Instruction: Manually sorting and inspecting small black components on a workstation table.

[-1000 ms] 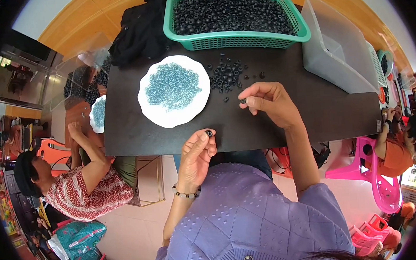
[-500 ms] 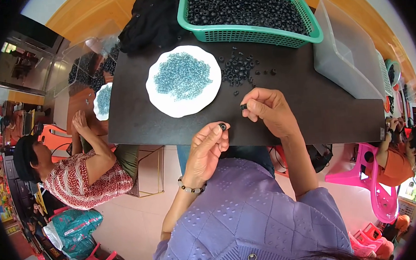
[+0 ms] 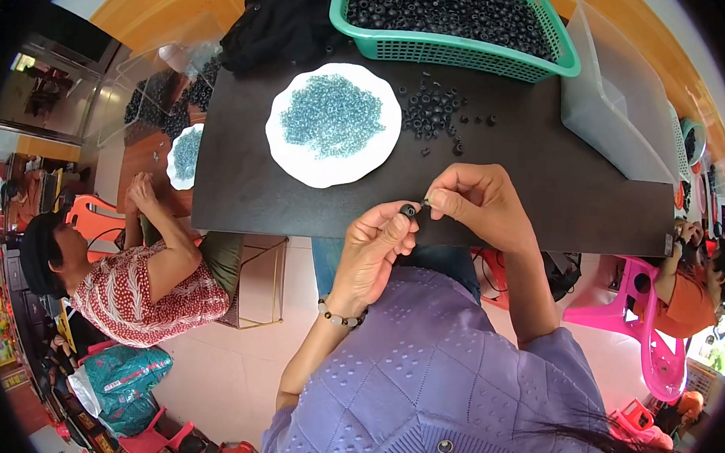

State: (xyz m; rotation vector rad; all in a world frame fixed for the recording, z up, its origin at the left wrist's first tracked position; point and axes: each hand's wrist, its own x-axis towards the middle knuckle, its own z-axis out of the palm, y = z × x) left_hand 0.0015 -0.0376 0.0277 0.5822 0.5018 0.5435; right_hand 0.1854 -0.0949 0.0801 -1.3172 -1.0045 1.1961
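Note:
My left hand pinches a small black ring-shaped piece with a hole through it, held just over the table's near edge. Fingertip to fingertip with it, my right hand is closed on a tiny dark piece, too small to name. A loose heap of black ring-shaped pieces lies on the dark table beyond my right hand. Left of the heap stands a white scalloped plate, its middle covered with tiny clear bluish pieces.
A green basket full of black pieces stands at the back. To its right is a clear plastic bin; to its left, black cloth. A person sits at the left, another at the far right near a pink stool.
My hands have come together, bringing the tiny dark piece up against the black ring-shaped piece. The view has shifted slightly, so the table things appear farther right.

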